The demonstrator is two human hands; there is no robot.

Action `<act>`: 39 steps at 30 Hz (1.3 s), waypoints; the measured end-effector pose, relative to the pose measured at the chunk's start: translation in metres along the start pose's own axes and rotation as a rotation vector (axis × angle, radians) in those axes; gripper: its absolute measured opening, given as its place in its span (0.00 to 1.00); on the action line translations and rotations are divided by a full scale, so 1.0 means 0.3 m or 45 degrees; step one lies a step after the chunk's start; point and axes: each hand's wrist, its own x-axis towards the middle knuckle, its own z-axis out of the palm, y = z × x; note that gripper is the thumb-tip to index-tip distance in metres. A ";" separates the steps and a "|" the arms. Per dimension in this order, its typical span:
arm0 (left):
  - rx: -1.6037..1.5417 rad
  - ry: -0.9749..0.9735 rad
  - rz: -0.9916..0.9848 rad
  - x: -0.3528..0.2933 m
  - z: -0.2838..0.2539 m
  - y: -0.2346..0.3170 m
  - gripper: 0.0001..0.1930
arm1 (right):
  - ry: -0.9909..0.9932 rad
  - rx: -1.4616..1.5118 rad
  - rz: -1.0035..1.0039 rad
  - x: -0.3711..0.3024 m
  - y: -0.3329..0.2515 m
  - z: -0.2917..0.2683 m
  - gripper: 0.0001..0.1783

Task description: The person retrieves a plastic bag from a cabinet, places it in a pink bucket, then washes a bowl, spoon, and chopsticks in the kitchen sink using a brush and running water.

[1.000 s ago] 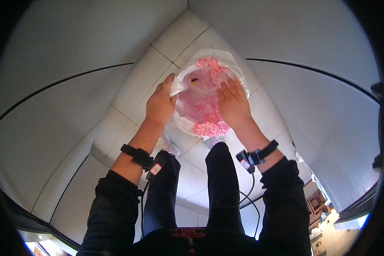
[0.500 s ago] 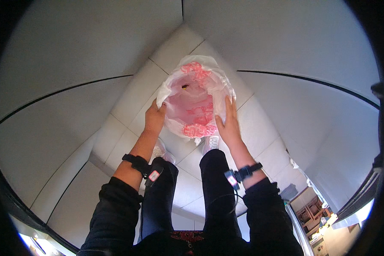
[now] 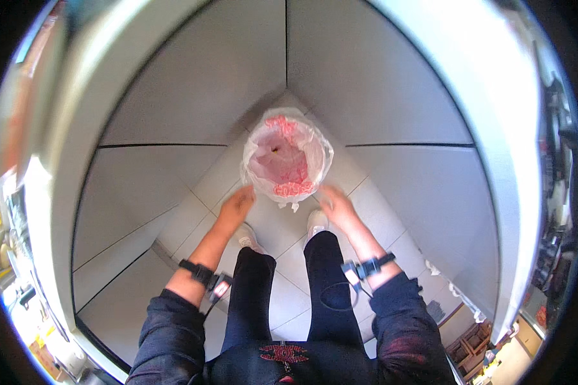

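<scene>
Between two grey cabinet fronts stands a round bin (image 3: 253, 142), its rim wrapped in a translucent white plastic bag with pink ruffled patches. A small dark and yellow speck (image 3: 275, 149) lies inside the bag. My left hand (image 3: 238, 203), smeared by motion, is at the near left of the bag with loosely bent fingers and nothing visible in them. On the near right, my right hand (image 3: 338, 206) is also blurred, fingers apart and holding nothing. Both hands are lower than the rim, close to the bag's edge; whether either still touches it I cannot tell.
Grey cabinet doors (image 3: 164, 109) meet in a corner behind the bin, with pale counter edges (image 3: 494, 115) above. Beneath are light floor tiles (image 3: 282, 292) and my shoes (image 3: 316, 222). Wooden furniture (image 3: 472, 343) shows at the lower right.
Both hands have come off the bag's sides and drawn back toward me. The bagged bin looks smaller and farther below, and the view has risen to show the counter edges.
</scene>
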 end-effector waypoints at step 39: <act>-0.287 0.558 -0.019 -1.520 -0.334 0.201 0.08 | -0.524 -0.395 -0.412 -1.000 -0.884 -0.508 0.19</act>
